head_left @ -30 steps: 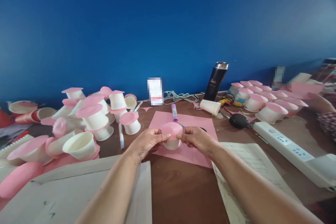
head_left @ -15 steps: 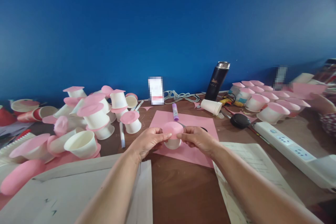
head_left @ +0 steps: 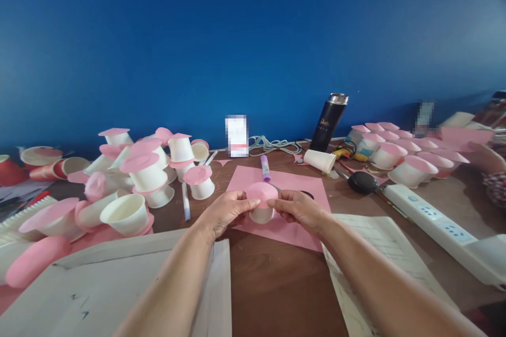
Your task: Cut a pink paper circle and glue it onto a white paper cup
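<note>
Open room is given by the table (head_left: 280,295) along one pink sheet's (head_left: 306,233) near edge. Between the left hand (head_left: 229,210) and right hand (head_left: 296,209), over the sheet, one white cup (head_left: 261,215) is topped by one pink disc (head_left: 261,192), pinched at opposite edges in both hands' closed fingertips.

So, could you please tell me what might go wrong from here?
The left hand and right hand pinch the round pink paper disc at its edges, so uneven pressure might bend or shift it on the white paper cup. The stacked white cups with pink discs on the left could topple if brushed. The tall black bottle looks lidless; if knocked over, any liquid might reach the white plastic power strip.
</note>
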Demonstrator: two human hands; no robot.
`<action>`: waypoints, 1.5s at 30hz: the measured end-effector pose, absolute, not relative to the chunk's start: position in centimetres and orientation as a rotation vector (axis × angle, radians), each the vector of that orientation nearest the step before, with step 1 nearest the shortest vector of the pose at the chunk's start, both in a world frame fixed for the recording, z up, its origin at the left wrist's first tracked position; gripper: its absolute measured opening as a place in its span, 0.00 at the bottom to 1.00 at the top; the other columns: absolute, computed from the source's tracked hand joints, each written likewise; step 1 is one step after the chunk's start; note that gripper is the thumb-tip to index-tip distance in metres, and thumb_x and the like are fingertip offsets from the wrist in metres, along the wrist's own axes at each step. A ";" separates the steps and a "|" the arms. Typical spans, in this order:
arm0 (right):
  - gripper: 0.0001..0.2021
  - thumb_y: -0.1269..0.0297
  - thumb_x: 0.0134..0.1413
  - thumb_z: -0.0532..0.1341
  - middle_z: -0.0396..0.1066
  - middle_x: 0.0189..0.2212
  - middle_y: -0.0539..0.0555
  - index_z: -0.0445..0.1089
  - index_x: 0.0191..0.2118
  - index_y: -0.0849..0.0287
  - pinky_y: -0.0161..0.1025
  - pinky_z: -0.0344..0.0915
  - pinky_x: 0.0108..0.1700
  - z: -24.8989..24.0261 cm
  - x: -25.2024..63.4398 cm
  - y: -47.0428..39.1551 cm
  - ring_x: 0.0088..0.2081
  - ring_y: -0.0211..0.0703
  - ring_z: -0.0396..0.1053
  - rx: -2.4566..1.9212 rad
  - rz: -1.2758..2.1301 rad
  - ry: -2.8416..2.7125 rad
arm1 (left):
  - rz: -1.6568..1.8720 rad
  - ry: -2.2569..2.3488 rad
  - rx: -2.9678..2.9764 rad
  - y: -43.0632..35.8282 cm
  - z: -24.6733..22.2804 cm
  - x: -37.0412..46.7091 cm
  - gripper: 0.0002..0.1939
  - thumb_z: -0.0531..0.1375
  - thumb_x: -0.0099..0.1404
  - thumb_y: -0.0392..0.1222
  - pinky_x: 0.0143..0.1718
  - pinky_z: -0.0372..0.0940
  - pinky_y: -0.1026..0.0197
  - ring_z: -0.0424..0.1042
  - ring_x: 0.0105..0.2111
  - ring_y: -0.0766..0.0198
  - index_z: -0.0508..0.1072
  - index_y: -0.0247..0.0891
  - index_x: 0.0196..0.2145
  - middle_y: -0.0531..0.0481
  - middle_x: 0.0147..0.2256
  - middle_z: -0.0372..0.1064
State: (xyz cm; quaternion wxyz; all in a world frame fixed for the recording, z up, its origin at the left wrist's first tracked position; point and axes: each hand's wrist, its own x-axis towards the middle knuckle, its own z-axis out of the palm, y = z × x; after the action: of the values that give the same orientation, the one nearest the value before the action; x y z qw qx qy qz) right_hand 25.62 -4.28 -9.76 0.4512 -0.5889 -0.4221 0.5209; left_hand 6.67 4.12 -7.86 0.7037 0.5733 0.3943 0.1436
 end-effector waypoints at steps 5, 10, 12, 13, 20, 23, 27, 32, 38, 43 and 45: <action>0.19 0.47 0.43 0.66 0.57 0.17 0.45 0.68 0.27 0.60 0.33 0.45 0.23 -10.1 25.1 -4.3 0.20 0.32 0.50 -1.528 1.172 -1.063 | 0.330 0.859 1.282 4.4 -8.5 6.6 0.22 0.68 0.48 0.53 0.25 0.51 0.66 0.59 0.23 0.72 0.67 0.35 0.32 0.55 0.25 0.61; 0.20 0.48 0.41 0.67 0.66 0.24 0.49 0.70 0.32 0.61 0.33 0.50 0.24 -10.6 24.7 -4.1 0.24 0.34 0.56 -1.594 1.110 -1.098 | 0.328 0.857 1.300 4.2 -8.3 6.6 0.22 0.68 0.48 0.54 0.26 0.52 0.66 0.59 0.24 0.72 0.68 0.35 0.32 0.54 0.25 0.62; 0.20 0.48 0.41 0.67 0.67 0.25 0.50 0.71 0.33 0.61 0.33 0.50 0.24 -10.7 24.7 -4.1 0.23 0.34 0.56 -1.620 1.104 -1.092 | 0.329 0.860 1.300 4.1 -8.1 6.6 0.22 0.68 0.48 0.55 0.26 0.52 0.65 0.59 0.24 0.71 0.68 0.35 0.32 0.55 0.25 0.62; 0.20 0.48 0.41 0.67 0.67 0.25 0.50 0.71 0.33 0.61 0.33 0.50 0.23 -10.7 24.7 -4.1 0.23 0.34 0.56 -1.632 1.098 -1.088 | 0.330 0.862 1.301 4.1 -8.0 6.7 0.22 0.68 0.48 0.55 0.25 0.52 0.65 0.59 0.23 0.71 0.68 0.35 0.31 0.55 0.24 0.62; 0.21 0.46 0.43 0.66 0.66 0.24 0.49 0.73 0.36 0.60 0.33 0.49 0.23 -10.6 24.7 -4.1 0.22 0.34 0.55 -1.658 1.074 -1.110 | 0.325 0.870 1.300 4.0 -7.8 6.7 0.24 0.68 0.47 0.56 0.25 0.51 0.65 0.59 0.22 0.72 0.68 0.35 0.32 0.55 0.23 0.62; 0.20 0.47 0.43 0.66 0.66 0.24 0.49 0.73 0.36 0.60 0.33 0.48 0.22 -10.7 24.6 -4.1 0.22 0.33 0.55 -1.645 1.077 -1.106 | 0.329 0.867 1.283 4.0 -7.9 6.7 0.24 0.69 0.46 0.56 0.25 0.51 0.65 0.59 0.22 0.71 0.68 0.35 0.31 0.55 0.23 0.62; 0.18 0.49 0.41 0.67 0.65 0.23 0.48 0.73 0.33 0.60 0.33 0.48 0.22 -10.3 24.6 -4.1 0.22 0.33 0.54 -1.621 1.101 -1.100 | 0.329 0.869 1.297 4.1 -7.9 6.7 0.24 0.69 0.46 0.57 0.24 0.50 0.65 0.59 0.21 0.72 0.67 0.35 0.31 0.55 0.23 0.62; 0.17 0.50 0.42 0.67 0.58 0.18 0.45 0.69 0.29 0.60 0.33 0.47 0.22 -9.6 24.9 -4.1 0.20 0.32 0.51 -1.588 1.196 -1.090 | 0.333 0.885 1.308 4.1 -8.0 6.7 0.25 0.69 0.46 0.56 0.25 0.53 0.65 0.60 0.23 0.71 0.68 0.35 0.32 0.54 0.24 0.63; 0.19 0.48 0.44 0.66 0.56 0.16 0.44 0.65 0.26 0.59 0.33 0.44 0.22 -9.6 25.9 -4.2 0.19 0.31 0.49 -1.532 1.283 -1.061 | 0.337 0.902 1.279 4.1 -7.9 6.7 0.25 0.70 0.44 0.55 0.27 0.56 0.64 0.61 0.24 0.71 0.70 0.35 0.33 0.53 0.26 0.65; 0.20 0.47 0.43 0.66 0.55 0.15 0.43 0.62 0.25 0.59 0.33 0.42 0.21 -9.8 26.3 -4.1 0.18 0.30 0.48 -1.509 1.319 -1.027 | 0.339 0.888 1.265 4.0 -7.8 6.7 0.24 0.70 0.44 0.54 0.27 0.55 0.65 0.61 0.23 0.71 0.69 0.35 0.31 0.55 0.25 0.64; 0.20 0.47 0.42 0.67 0.55 0.15 0.43 0.62 0.24 0.59 0.33 0.42 0.21 -9.9 26.3 -4.0 0.18 0.29 0.48 -1.499 1.324 -1.006 | 0.338 0.893 1.264 4.0 -7.8 6.7 0.24 0.70 0.44 0.54 0.27 0.55 0.65 0.61 0.24 0.71 0.69 0.35 0.32 0.55 0.25 0.64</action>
State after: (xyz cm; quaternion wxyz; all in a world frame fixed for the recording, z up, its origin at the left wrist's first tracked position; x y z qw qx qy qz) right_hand 26.31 -4.05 -9.86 0.4361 -0.6026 -0.4043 0.5322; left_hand 6.71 3.98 -7.78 0.7024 0.5679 0.4012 0.1520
